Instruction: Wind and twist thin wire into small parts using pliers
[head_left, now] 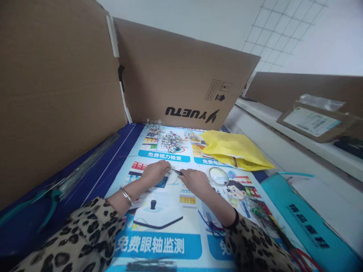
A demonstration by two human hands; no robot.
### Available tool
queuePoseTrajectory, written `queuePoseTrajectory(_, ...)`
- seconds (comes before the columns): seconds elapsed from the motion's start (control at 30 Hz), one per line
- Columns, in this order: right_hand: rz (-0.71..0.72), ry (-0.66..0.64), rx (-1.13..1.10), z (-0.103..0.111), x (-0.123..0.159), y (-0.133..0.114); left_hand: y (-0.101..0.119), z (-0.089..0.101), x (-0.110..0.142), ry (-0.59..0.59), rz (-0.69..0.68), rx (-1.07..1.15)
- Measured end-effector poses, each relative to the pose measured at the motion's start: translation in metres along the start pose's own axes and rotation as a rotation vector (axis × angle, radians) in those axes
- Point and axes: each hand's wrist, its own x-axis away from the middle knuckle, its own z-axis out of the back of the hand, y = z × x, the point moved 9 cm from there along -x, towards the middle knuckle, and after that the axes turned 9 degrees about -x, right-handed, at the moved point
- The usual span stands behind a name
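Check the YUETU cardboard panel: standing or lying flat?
Standing. The panel rises from behind the far edge of the poster, broad face toward the camera; its YUETU print is upside down.

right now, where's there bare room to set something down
Largest: the sheet between the forearms, from left hand and right hand to the dark wire bundle at the near edge. Smaller: between the tape roll and the coloured wires at right. Crowded: the far end, with tangled wires and yellow bag; the left, with pliers; beside the right sleeve, with blue wires.
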Motion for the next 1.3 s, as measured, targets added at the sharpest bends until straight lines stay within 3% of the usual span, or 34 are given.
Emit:
queuePoseTrajectory(0.27,-0.032,0.033,-0.026,0.003,-0.001,0.004,-0.007,0.001,0.0,0.042,0.106,0.045)
queuePoseTrajectory(1.07,-0.013,0.015,-0.022,0.002,-0.001,0.002,-0.008,0.004,-0.005,0.089,0.055,0.11)
queuePoseTrajectory(1.3,-0.044,0.029,-0.062,0.004,-0.002,0.008,-0.016,0.005,0.001,0.103,0.138,0.168)
